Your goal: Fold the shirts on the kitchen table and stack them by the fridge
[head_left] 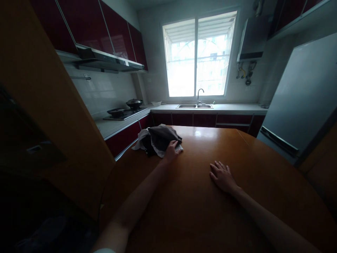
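A crumpled pile of dark grey, black and white clothes (160, 137) lies on the wooden table (200, 207), left of its middle. At the right edge of this pile is my left hand (171, 151), its fingers bent and closed on the dark grey cloth; part of the grip is hidden. My right hand (223, 176) rests palm down on the bare tabletop, fingers spread, holding nothing. It lies apart from the clothes, to their right. How many pieces make up the pile cannot be made out.
Beyond the table runs a counter with a double sink (187, 106) and tap under a bright window. Two pans, one a lidded wok (134, 103), stand on the stove at the left. A fridge (302, 95) rises on the right. A wooden panel (60, 105) borders the left.
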The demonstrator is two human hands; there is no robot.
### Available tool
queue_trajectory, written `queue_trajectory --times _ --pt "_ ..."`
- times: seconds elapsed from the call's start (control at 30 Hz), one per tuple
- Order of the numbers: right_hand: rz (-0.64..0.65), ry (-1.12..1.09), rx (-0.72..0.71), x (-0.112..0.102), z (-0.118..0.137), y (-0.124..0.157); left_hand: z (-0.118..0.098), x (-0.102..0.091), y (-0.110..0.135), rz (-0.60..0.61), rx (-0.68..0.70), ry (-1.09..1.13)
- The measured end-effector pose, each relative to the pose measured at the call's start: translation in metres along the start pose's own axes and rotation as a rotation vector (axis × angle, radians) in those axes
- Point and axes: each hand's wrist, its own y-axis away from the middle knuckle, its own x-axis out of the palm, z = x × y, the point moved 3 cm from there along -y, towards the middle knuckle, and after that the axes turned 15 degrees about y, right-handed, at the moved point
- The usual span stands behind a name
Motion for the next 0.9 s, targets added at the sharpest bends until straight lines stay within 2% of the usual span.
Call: queue_trajectory --times 0.13,0.27,0.37,0.43,0.5,0.6,0.7,0.8,0.9 --pt "-0.102 -0.175 0.035 0.005 -0.007 -0.005 -0.043 0.046 0.019 0.121 0.118 0.222" --pt "-0.309 -0.532 0.186 0.007 -0.025 -0.013 -0.093 0.083 0.061 0.361 0.305 0.387" --pt "-0.521 -0.739 0.331 0.004 -0.041 -0.015 -0.120 0.098 0.095 0.622 0.430 0.447" --pt "-0.615 -0.750 0.378 -0.001 -0.046 -0.014 -0.128 0.099 0.107 0.724 0.482 0.416" --pt "-0.656 -0.693 0.328 -0.009 -0.044 -0.011 -0.124 0.093 0.105 0.665 0.493 0.354" --pt "-0.633 -0.549 0.117 -0.021 -0.026 -0.004 -0.097 0.072 0.084 0.319 0.402 0.221" --pt "-0.466 -0.355 -0.114 -0.027 0.002 0.004 -0.054 0.044 0.059 -0.001 0.212 0.031" --pt "-0.305 -0.221 -0.234 -0.028 0.015 0.006 -0.014 0.020 0.045 -0.121 0.055 -0.110" --pt "-0.273 -0.176 -0.155 -0.028 -0.011 -0.004 0.005 0.008 0.042 -0.155 0.005 -0.143"
